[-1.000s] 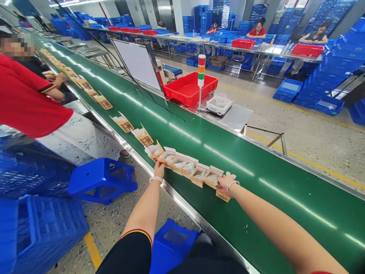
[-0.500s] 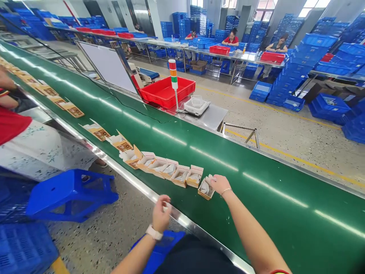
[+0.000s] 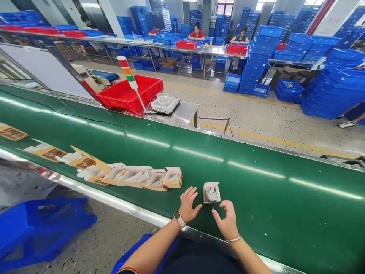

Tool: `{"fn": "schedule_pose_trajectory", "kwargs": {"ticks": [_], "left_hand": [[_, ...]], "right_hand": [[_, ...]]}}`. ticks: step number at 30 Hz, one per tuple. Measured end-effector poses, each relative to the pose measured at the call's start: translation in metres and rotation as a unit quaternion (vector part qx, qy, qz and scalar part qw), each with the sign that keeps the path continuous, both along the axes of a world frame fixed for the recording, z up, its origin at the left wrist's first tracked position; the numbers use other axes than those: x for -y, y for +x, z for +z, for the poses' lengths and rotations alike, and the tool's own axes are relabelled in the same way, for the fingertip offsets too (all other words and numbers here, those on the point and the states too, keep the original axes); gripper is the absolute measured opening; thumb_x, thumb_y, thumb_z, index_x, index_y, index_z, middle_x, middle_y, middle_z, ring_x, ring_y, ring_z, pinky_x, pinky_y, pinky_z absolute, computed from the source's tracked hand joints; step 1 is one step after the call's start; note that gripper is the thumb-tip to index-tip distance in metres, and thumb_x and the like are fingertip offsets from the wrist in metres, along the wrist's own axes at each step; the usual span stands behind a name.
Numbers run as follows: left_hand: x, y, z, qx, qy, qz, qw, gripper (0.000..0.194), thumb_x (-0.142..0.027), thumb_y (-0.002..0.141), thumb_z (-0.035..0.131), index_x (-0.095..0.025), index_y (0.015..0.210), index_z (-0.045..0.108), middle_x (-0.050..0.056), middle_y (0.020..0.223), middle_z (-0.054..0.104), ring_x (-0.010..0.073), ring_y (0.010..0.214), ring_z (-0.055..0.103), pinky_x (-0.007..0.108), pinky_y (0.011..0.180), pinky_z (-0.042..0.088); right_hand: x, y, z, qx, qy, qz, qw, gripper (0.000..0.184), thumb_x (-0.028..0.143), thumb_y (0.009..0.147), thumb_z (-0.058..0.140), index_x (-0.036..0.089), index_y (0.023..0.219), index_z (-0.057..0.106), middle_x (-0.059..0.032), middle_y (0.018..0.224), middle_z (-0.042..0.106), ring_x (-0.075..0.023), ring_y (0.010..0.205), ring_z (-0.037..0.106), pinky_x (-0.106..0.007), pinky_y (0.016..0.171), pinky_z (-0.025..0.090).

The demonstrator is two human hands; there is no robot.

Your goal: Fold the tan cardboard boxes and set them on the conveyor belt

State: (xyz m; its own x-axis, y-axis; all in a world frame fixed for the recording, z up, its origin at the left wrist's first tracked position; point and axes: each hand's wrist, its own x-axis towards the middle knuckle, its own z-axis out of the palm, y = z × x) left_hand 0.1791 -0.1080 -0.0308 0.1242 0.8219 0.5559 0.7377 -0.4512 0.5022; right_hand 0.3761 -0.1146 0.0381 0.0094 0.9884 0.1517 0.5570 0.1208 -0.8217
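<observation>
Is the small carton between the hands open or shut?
Open: the small cardboard box stands with its top flaps raised, and a white item shows inside. Neither the left hand nor the right hand touches it.

Black top (image 3: 199, 258), smartwatch (image 3: 179, 219) (pale strap), thin bracelet (image 3: 234, 239).

I logged a red plastic tray (image 3: 128, 93) just beside a striped stack light (image 3: 127, 70), and a white bench scale (image 3: 165, 104) on a steel table (image 3: 185, 114). Beyond a yellow floor line (image 3: 251, 137), blue crates (image 3: 327, 87) stood piled high. A worker in red (image 3: 196, 34) sat at a long workbench (image 3: 182, 51). A blue plastic stool (image 3: 42, 224) lay at lower left
</observation>
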Motion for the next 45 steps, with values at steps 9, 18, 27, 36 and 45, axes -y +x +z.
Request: {"fn": "schedule_pose_trajectory", "kwargs": {"ticks": [9, 18, 27, 36, 45], "left_hand": [[-0.030, 0.046, 0.015, 0.122, -0.093, -0.177, 0.972, 0.014, -0.029, 0.085, 0.056, -0.025, 0.094, 0.067, 0.007, 0.098, 0.071, 0.0273, 0.117, 0.054, 0.043, 0.091, 0.040], [-0.040, 0.102, 0.017, 0.554, -0.431, 0.057, 0.710, 0.048, -0.021, 0.058, 0.083, -0.019, 0.092, 0.049, 0.006, 0.094, 0.060, 0.0188, 0.089, 0.063, 0.035, 0.080, 0.051], [-0.020, 0.068, 0.057, 0.497, -0.509, 0.089, 0.697, 0.029, -0.027, 0.068, 0.073, -0.018, 0.091, 0.057, 0.008, 0.099, 0.064, 0.0189, 0.088, 0.062, 0.030, 0.071, 0.049], [0.029, 0.017, 0.041, 0.427, -0.278, 0.197, 0.838, 0.028, -0.039, 0.069, 0.065, -0.018, 0.086, 0.056, 0.004, 0.079, 0.062, 0.0176, 0.073, 0.060, 0.028, 0.061, 0.049], [0.044, 0.001, 0.021, 0.178, -0.132, 0.035, 0.975, 0.042, -0.040, 0.084, 0.051, -0.021, 0.121, 0.055, 0.016, 0.122, 0.060, 0.0294, 0.116, 0.055, 0.043, 0.086, 0.048]], "right_hand": [[-0.047, 0.026, -0.053, -0.027, 0.123, 0.111, 0.986, 0.034, 0.046, 0.088, 0.047, 0.025, 0.074, 0.070, -0.0086, 0.102, 0.068, -0.0261, 0.106, 0.058, -0.044, 0.089, 0.048], [-0.033, 0.018, -0.075, -0.214, -0.082, -0.171, 0.958, 0.044, 0.050, 0.067, 0.065, 0.022, 0.096, 0.046, -0.0060, 0.095, 0.058, -0.0201, 0.087, 0.062, -0.032, 0.069, 0.055], [-0.049, 0.044, -0.055, -0.189, -0.197, -0.169, 0.947, 0.040, 0.042, 0.067, 0.060, 0.022, 0.097, 0.043, -0.0070, 0.085, 0.060, -0.0261, 0.081, 0.065, -0.042, 0.067, 0.056], [-0.038, -0.062, -0.020, 0.015, 0.120, 0.118, 0.986, 0.068, 0.034, 0.073, 0.064, 0.018, 0.132, 0.035, -0.0185, 0.135, 0.042, -0.0357, 0.132, 0.035, -0.058, 0.104, 0.034], [-0.041, -0.004, -0.090, -0.012, 0.092, 0.195, 0.976, 0.059, 0.038, 0.080, 0.054, 0.021, 0.134, 0.039, -0.0150, 0.133, 0.046, -0.0305, 0.126, 0.045, -0.050, 0.099, 0.044]]}}
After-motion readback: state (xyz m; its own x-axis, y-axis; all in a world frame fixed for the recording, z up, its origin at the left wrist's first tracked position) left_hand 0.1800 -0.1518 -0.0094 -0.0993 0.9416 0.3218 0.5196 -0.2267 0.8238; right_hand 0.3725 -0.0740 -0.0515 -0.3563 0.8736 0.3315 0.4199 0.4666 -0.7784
